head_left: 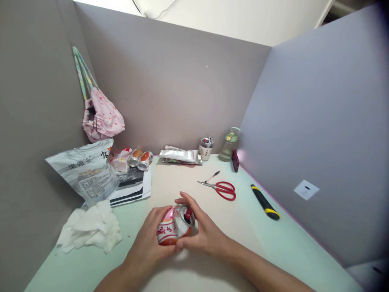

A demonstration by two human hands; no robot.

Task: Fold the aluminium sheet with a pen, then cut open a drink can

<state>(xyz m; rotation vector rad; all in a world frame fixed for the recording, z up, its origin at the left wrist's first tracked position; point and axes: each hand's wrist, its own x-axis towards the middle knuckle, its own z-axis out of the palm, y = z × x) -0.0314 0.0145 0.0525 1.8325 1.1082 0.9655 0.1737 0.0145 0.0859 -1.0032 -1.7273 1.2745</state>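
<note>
A white, red and orange drink can [168, 228] lies on its side between my hands, its opened top with a red tab turned to the right and toward me. Its body looks dented near the top end. My left hand [151, 231] wraps around the can's bottom end. On the other side, my right hand [204, 227] curls around the top end, thumb below and fingers above. Beyond the hands lie red-handled scissors [223, 190], spread slightly, with a black pen [212, 177] by their blades.
Crumpled white tissue [91, 229], a foil pouch [91, 174] and two cans [145, 160] sit left. At the back are silver packets [180, 155], a pen cup [206, 150], a green-lidded bottle [228, 146] and a dark red phone-like object [235, 160]. A black-yellow cutter [265, 202] lies right.
</note>
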